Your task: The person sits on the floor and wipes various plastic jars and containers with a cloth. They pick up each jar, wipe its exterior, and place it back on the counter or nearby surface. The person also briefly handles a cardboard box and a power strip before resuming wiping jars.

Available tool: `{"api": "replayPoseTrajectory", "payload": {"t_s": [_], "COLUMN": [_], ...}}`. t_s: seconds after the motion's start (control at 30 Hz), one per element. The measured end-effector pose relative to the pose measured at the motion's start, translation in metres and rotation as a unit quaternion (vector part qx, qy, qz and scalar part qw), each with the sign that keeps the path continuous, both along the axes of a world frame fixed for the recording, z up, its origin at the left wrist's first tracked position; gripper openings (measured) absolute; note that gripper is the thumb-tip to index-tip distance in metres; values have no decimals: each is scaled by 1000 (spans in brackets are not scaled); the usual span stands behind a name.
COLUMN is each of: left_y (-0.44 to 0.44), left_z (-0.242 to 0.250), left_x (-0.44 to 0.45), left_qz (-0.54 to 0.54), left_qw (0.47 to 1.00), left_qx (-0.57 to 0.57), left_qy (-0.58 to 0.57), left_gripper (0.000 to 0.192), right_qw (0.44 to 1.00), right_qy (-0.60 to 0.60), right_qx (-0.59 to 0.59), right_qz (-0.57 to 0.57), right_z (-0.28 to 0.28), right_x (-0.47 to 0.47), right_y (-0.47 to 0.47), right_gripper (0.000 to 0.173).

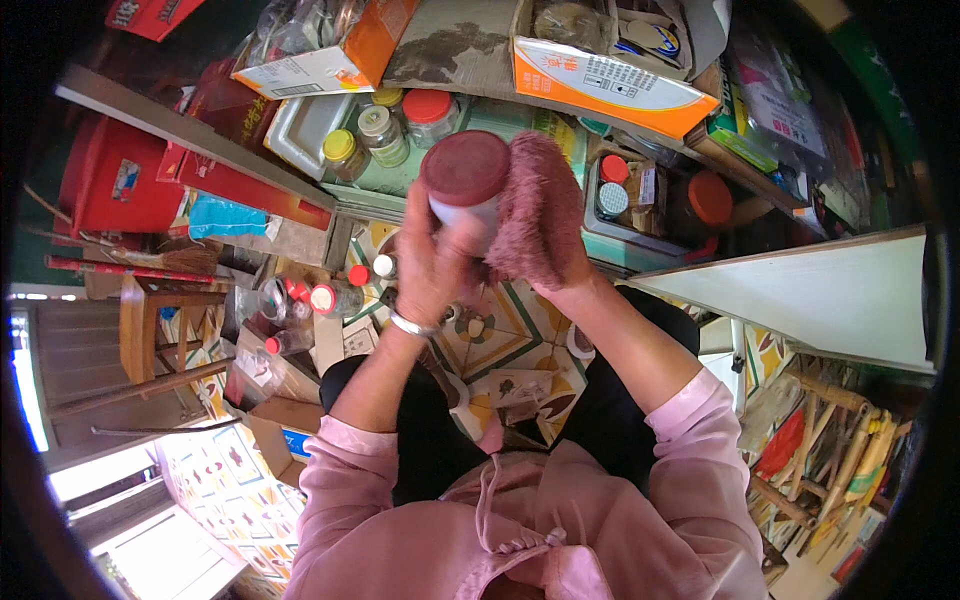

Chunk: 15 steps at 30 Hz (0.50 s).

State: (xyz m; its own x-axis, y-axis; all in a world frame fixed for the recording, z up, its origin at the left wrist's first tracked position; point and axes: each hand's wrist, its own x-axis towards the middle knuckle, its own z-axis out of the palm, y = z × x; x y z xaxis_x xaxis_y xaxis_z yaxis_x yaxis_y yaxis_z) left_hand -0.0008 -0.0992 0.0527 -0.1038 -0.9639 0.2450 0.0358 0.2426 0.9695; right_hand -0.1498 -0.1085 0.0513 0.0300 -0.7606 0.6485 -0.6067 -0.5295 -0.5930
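Note:
A jar with a dark red lid and a pale body (pixel 466 174) is held up between my hands, over the front edge of the cabinet shelf. My left hand (pixel 435 255), with a silver bracelet at the wrist, grips the jar's side; its fingers are partly blurred. A fluffy pink cloth (pixel 534 206) covers most of my right hand (pixel 570 259) and presses against the jar's right side. Behind the jar, on the green shelf, stand a glass jar with a red lid (pixel 429 116) and smaller jars with yellow lids (pixel 345 154).
Open cardboard boxes (pixel 615 86) sit on the upper shelf. A plastic bin with jars (pixel 630 225) is at the right, above an open white cabinet door (pixel 810 292). Several jars (pixel 337 300) stand on the floor at the left, near a wooden stool (pixel 142 322).

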Motion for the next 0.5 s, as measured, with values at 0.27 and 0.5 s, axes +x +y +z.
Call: {"api": "replayPoseTrajectory", "payload": {"t_s": [0.27, 0.5], "left_y": [8, 14], "left_z": [0, 5], "left_x": [-6, -1], "left_qz": [-104, -124], "left_qw": [991, 991], "left_qx": [26, 25], "left_qy": [77, -52], "left_gripper": [103, 97], "right_qw": [993, 820], "right_qy": [-80, -420], "right_qx": [64, 264], "right_qz": [55, 285], "right_z": [12, 9], "right_x": [-9, -36], "right_y": [-3, -20], "right_gripper": [45, 20]}}
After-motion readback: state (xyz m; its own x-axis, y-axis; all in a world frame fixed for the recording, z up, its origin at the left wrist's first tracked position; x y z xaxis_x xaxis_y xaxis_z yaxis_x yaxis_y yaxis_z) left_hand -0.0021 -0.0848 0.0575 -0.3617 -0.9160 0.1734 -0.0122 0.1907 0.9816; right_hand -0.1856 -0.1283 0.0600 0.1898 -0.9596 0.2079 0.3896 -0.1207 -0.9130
